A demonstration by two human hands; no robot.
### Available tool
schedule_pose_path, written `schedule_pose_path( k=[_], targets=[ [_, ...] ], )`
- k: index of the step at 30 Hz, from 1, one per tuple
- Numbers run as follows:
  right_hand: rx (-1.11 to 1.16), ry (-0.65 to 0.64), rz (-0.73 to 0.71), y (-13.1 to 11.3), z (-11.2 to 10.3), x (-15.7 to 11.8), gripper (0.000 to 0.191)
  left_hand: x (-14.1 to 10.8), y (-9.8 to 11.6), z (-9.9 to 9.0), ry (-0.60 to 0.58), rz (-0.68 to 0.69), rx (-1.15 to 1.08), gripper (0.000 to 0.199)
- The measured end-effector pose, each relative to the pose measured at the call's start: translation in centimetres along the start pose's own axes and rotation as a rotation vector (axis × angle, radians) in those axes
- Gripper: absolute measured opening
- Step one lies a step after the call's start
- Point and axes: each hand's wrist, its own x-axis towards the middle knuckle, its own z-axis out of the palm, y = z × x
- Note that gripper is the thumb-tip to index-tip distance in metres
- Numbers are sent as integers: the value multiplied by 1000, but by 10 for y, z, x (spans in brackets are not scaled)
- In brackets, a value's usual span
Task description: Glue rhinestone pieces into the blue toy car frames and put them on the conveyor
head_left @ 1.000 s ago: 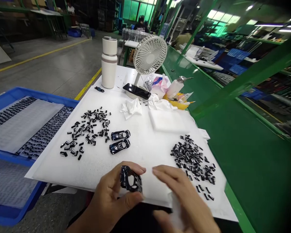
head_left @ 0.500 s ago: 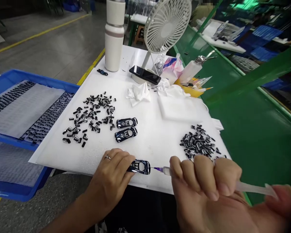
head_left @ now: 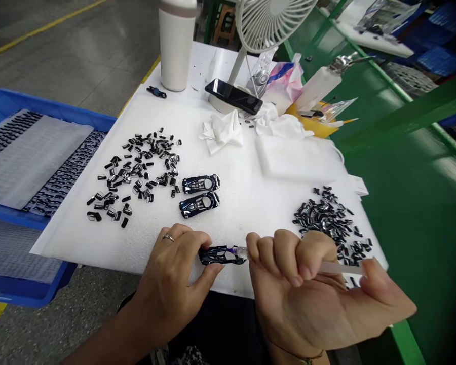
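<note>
Foam-topped white desk (head_left: 235,223) holds two glossy black car-shaped shells (head_left: 200,184), seemingly done, and two heaps of small black pieces (head_left: 137,172), while the left grip (head_left: 171,279) clamps a third shell (head_left: 222,255) near the edge and the right grip (head_left: 307,299) clamps a clear plastic syringe (head_left: 338,267) touching it.

Bright overhead light, soft shadows under the left hand (head_left: 171,284) and right hand (head_left: 307,304), edges bent and slightly blurred
</note>
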Motion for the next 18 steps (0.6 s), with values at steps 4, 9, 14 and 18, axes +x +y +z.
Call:
schedule_pose_path(
  k=[4, 9, 14, 18],
  targets=[
    [-28, 1, -12, 3, -3, 1, 47, 0, 0, 0, -1, 0, 1, 14],
    [-36, -21, -21, 2, -4, 1, 47, 0, -1, -1, -15, 4, 8, 14],
    [-43, -15, -36, 2, -5, 0, 47, -1, 0, -1, -14, 10, 18, 14],
    [-65, -11, -51, 1, -5, -1, 47, -1, -1, 0, -8, 15, 22, 15]
  ],
)
